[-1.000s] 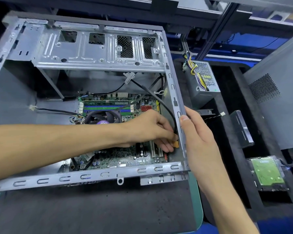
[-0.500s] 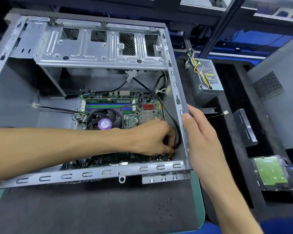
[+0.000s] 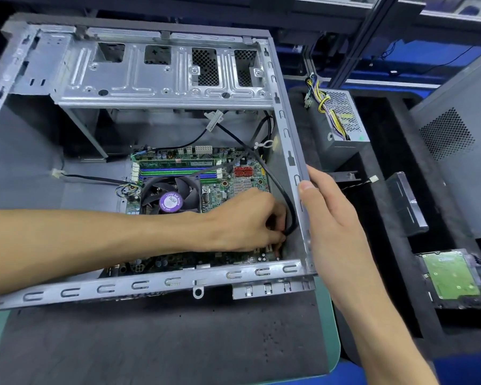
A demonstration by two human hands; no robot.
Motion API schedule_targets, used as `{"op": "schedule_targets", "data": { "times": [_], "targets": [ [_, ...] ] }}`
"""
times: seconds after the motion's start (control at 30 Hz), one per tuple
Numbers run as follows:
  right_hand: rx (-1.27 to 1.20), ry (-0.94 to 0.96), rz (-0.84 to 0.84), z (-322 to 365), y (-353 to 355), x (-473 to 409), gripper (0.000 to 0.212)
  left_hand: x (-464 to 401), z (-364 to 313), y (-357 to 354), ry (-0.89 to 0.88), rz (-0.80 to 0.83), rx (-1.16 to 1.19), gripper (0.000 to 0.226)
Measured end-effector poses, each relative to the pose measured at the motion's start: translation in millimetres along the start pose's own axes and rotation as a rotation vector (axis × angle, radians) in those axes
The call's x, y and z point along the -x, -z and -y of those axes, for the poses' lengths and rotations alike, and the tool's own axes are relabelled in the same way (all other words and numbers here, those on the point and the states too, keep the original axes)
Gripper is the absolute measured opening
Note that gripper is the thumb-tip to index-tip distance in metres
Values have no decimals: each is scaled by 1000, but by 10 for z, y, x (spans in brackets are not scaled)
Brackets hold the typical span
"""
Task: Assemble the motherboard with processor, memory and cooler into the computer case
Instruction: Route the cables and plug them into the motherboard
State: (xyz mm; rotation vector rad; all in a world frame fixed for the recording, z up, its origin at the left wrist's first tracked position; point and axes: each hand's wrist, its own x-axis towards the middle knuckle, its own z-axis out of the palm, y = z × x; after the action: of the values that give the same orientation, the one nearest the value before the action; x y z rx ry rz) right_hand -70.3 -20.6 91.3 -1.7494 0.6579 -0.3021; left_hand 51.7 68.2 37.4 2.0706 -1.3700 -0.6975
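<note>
Dark matting (image 3: 156, 343) carries the open computer case (image 3: 295, 162); we find the motherboard (image 3: 228, 173) seated inside. Our left hand (image 3: 245, 220) pinches the black cable (image 3: 285, 201) at its lower right corner; right hand (image 3: 333, 218) grips the case edge.

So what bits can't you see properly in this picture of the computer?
All in the head view:
- The left hand covers the motherboard corner, so whatever the black cable plugs into is hidden.
- The case front rail hides the board's near edge.
- The right hand hides part of the case's side rail.
- The print on the cooler fan sticker is too small to read fully.
- The hard drive cable is cut off at the picture's right edge.
</note>
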Motion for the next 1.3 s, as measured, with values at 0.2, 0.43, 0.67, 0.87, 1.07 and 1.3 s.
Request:
{"op": "schedule_targets", "data": {
  "times": [0.2, 0.43, 0.67, 0.87, 1.07, 1.3],
  "targets": [
    [-5, 5, 6, 3, 0, -4, 31, -11, 5, -34, -42, 44, -31, 9],
    [-20, 5, 7, -11, -2, -4, 31, -65, 34, 6, 6, 146, 62, 13],
    [-26, 16, 6, -8, -9, -6, 31, -129, 23, 85, 70, 155, 82, 24],
    [-20, 14, 8, -3, -7, -3, 31, -97, -5, 100, 83, 142, 86, 14],
    [-29, 12, 1, 15, -9, 8, 31, -67, -15, 68, 84, 122, 99, 10],
    [-20, 12, -1, 3, -20, -3, 30, -55, -15, 46, 83, 116, 128, 12]
  ]
}}
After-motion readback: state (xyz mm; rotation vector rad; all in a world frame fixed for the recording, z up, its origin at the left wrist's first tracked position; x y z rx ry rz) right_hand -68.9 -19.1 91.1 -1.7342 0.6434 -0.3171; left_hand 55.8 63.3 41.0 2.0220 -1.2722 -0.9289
